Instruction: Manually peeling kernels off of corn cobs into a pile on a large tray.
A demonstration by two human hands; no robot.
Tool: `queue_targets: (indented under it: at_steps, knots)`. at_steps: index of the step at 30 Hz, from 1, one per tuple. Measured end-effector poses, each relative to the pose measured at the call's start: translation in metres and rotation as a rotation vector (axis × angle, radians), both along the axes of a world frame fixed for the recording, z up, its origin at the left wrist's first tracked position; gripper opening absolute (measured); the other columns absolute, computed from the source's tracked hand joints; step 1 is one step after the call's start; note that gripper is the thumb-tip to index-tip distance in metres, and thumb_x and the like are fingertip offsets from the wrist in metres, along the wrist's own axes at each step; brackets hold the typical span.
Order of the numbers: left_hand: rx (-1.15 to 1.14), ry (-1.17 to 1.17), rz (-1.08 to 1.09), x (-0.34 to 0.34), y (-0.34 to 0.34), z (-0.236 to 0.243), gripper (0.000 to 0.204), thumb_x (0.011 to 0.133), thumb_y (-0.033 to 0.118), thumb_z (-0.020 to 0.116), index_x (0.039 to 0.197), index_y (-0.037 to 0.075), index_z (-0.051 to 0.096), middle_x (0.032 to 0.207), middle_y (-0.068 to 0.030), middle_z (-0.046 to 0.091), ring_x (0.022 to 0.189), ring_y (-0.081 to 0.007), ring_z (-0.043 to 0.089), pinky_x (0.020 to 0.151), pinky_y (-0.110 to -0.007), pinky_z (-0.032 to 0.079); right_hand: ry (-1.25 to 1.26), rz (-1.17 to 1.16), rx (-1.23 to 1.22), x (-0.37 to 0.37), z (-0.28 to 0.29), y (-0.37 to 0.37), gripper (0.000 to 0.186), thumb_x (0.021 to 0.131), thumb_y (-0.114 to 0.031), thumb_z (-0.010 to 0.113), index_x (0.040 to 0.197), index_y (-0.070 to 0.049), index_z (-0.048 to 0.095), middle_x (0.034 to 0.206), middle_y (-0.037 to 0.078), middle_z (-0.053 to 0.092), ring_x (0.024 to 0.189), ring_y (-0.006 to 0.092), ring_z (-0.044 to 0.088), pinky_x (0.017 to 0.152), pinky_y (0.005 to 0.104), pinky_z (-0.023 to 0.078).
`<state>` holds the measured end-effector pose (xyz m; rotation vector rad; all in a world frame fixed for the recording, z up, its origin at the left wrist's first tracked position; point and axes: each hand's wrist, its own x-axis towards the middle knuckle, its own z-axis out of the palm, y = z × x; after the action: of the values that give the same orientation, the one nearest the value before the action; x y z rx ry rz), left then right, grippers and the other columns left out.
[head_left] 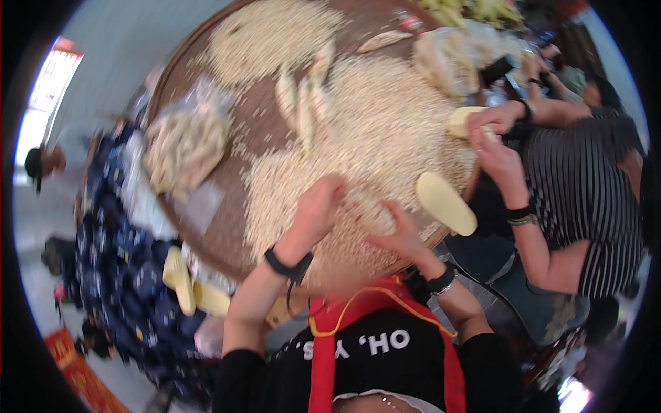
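Note:
Over the large round brown tray [265, 127], my right hand [405, 234] grips the lower end of a pale corn cob [372, 210], thumb and fingers curved around it. My left hand [320, 206] is closed in a fist against the cob's upper end; motion blurs both hands, and the left fingertips are hidden. Beneath them spreads a wide heap of loose pale corn kernels [372, 103]. A yellow slipper [446, 204] lies at the tray's rim to the right of my right hand. Several whole corn cobs [305, 113] lie farther up the tray.
At right, a co-worker in a striped shirt [585, 199] works with both hands [496, 118] beside another yellow slipper [457, 121]. Plastic bags of cobs stand at left [182, 151] and far right [447, 62]. Another yellow slipper [177, 279] lies beside dark blue patterned fabric [117, 234].

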<state>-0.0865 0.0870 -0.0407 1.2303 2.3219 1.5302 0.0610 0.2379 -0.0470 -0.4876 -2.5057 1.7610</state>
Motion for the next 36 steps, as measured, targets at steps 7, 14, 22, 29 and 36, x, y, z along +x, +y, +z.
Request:
queue_targets:
  at_steps: [7,14,22,29,36]
  knots:
    - [0.181,0.116,-0.042,-0.001,-0.006,0.011,0.013,0.083,-0.003,0.054,0.093,0.004,0.051,0.101,-0.0151,0.060,0.078,-0.0301,0.061,0.064,-0.033,0.050,-0.028,-0.038,-0.335,0.002,-0.006,-0.014,0.071,0.063,-0.009,0.079,0.121,-0.002,0.041,0.107,0.006,0.050,0.096,0.0166,0.051,0.086,0.0318,0.042]
    - [0.230,-0.031,-0.153,0.011,-0.025,0.013,0.014,0.082,-0.004,0.049,0.090,0.006,0.043,0.106,-0.0168,0.055,0.091,-0.0321,0.058,0.073,-0.036,0.047,-0.050,0.040,-0.456,0.014,0.000,-0.024,0.069,0.062,-0.004,0.078,0.120,-0.005,0.040,0.110,0.005,0.052,0.100,0.0141,0.051,0.086,0.0298,0.042]
    - [0.142,-0.189,-0.288,0.011,-0.035,0.029,0.011,0.086,0.009,0.055,0.092,0.005,0.047,0.119,-0.0185,0.051,0.109,-0.0283,0.051,0.088,-0.037,0.042,-0.080,-0.019,-0.498,0.019,0.006,-0.022,0.068,0.062,-0.002,0.076,0.119,-0.006,0.040,0.104,0.003,0.053,0.093,0.0124,0.052,0.081,0.0285,0.044]
    - [0.797,-0.929,-0.294,-0.010,-0.027,0.034,0.056,0.079,0.034,0.066,0.125,0.018,0.037,0.137,-0.0159,0.032,0.124,-0.0360,0.036,0.097,-0.055,0.035,-0.016,-0.226,-0.374,-0.003,0.016,-0.009,0.062,0.069,-0.007,0.074,0.119,-0.004,0.039,0.099,0.005,0.054,0.085,0.0109,0.054,0.069,0.0247,0.045]
    - [1.180,-1.416,-0.357,-0.010,-0.007,0.039,0.076,0.073,0.053,0.065,0.135,0.029,0.027,0.139,-0.0168,0.029,0.128,-0.0439,0.028,0.096,-0.069,0.028,-0.092,-0.321,-0.796,-0.009,0.032,-0.014,0.055,0.077,-0.007,0.067,0.123,-0.009,0.037,0.093,0.003,0.058,0.070,0.0115,0.057,0.054,0.0232,0.043]
